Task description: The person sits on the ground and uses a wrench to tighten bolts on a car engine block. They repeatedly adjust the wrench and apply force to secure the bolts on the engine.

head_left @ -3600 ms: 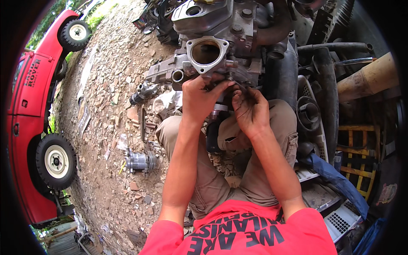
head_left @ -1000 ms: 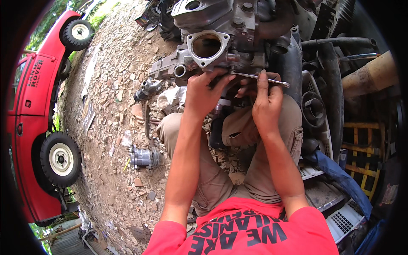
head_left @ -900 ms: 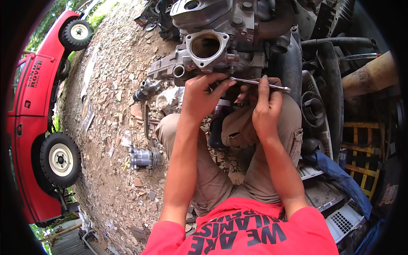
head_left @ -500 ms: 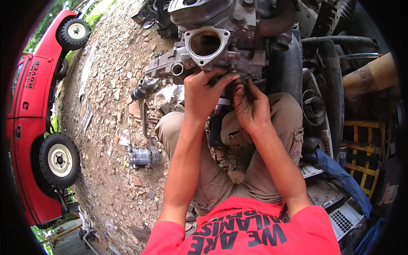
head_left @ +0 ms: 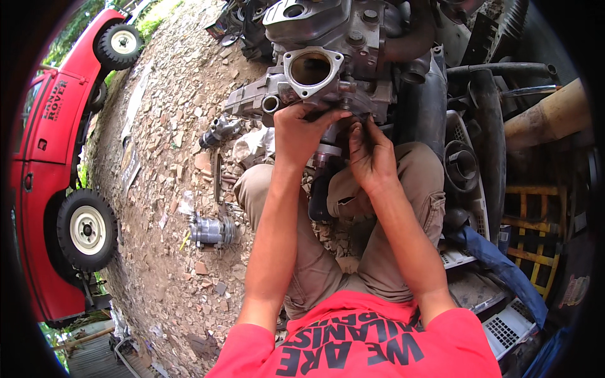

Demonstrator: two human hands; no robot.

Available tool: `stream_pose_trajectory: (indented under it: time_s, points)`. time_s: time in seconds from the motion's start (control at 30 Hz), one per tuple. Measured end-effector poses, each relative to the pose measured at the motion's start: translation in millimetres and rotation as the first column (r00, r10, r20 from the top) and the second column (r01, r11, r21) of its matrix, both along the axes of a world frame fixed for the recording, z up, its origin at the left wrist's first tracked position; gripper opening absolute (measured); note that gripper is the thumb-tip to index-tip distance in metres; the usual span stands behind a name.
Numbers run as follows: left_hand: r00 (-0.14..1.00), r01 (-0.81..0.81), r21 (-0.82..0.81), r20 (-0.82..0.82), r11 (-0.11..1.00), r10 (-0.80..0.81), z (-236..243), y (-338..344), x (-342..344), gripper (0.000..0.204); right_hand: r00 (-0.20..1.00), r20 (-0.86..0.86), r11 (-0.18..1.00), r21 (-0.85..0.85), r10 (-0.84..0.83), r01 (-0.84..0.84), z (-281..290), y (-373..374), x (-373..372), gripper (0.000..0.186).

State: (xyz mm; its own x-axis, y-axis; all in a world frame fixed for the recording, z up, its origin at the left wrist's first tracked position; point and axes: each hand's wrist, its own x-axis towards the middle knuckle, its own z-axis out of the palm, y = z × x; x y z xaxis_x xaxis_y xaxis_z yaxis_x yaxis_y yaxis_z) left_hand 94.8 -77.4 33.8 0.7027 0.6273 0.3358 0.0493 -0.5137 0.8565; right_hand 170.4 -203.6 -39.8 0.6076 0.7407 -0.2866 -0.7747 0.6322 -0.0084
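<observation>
A greasy metal engine block (head_left: 372, 60) stands upright in front of me, with a three-cornered flange (head_left: 307, 93) around a round opening on its near side. Below that flange, my left hand (head_left: 297, 135) is closed against the block's lower edge, thumb stretched toward a small fitting and other fingers partly hidden behind it. Just to its right, my right hand (head_left: 373, 157) is closed too, thumb and fingertips pinched together under the same edge. Whatever the fingertips hold is too small or hidden to make out. A short pipe stub (head_left: 270, 104) sticks out beside my left hand.
On the stony ground at left lie a silvery cylindrical part (head_left: 213, 230), a smaller metal fitting (head_left: 219, 130) and a pale rag (head_left: 253, 146). A red vehicle (head_left: 53, 157) stands farther left. Black pipes (head_left: 486, 126), a white crate (head_left: 507, 324) and a yellow frame (head_left: 535, 227) crowd the right.
The view has shifted a little, so the engine sits slightly lower and farther right. Both hands stay at the block's lower edge; their fingers have moved only slightly.
</observation>
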Motion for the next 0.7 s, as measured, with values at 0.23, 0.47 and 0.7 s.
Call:
stream_pose_trajectory:
  time_s: [0.23, 0.47, 0.7]
  points:
    - [1.000, 0.019, -0.092, 0.014, 0.996, -0.018, -3.5, 0.4, 2.4, 0.020, 0.989, 0.090, 0.971, -0.199, -0.116, 0.132, 14.3, -4.3, -4.8, 0.014]
    - [0.985, 0.163, 0.009, 0.056, 0.987, -0.163, -2.8, 6.8, 0.7, 0.020, 0.535, 0.844, 0.675, -0.378, -0.029, 0.633, 54.1, -17.3, -19.3, 0.023]
    - [0.985, 0.157, -0.016, -0.070, 0.987, -0.158, 3.9, 1.7, -3.6, 0.020, 0.695, 0.717, 0.758, -0.429, -0.044, 0.491, 52.3, -13.4, -12.1, 0.024]
